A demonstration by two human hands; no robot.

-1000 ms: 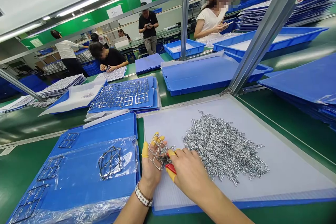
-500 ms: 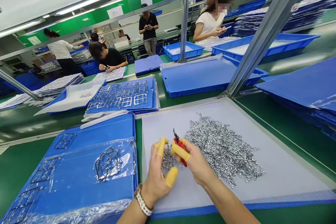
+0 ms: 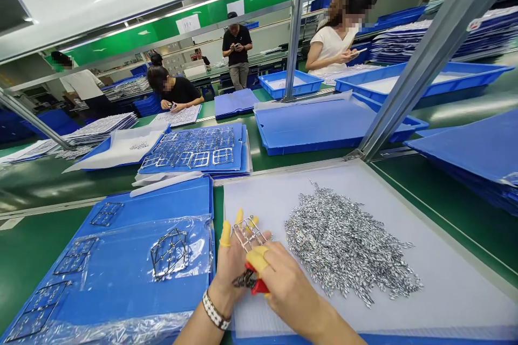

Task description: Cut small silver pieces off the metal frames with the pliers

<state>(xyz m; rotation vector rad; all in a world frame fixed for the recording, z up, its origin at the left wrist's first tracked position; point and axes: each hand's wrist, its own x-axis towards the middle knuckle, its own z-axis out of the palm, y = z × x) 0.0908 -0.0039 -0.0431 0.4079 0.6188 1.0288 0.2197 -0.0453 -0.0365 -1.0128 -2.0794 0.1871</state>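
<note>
My left hand [image 3: 227, 267] is turned palm up, with yellow finger cots on its fingertips. A small silver lattice frame [image 3: 246, 232] of thin bars rests against its fingers. My right hand [image 3: 289, 285], also in yellow cots, holds red-handled nippers [image 3: 259, 287], their dark jaws pointing left across my left palm. Its thumb and forefinger reach the frame's lower edge; the exact contact is hidden. To the right lies a large heap of small silver pieces [image 3: 343, 242] on a white sheet [image 3: 453, 302].
Left, dark lattice frames [image 3: 169, 253] lie on blue boards [image 3: 121, 291] and clear plastic. More silver frames [image 3: 190, 145] lie beyond. A metal post [image 3: 421, 59] slants upward at right, near blue trays [image 3: 307, 124]. Several people sit or stand across the bench.
My left hand has turned palm up, and the silver frame now shows on it. My right hand has come over it, and the nippers' jaws have swung from upward to leftward.
</note>
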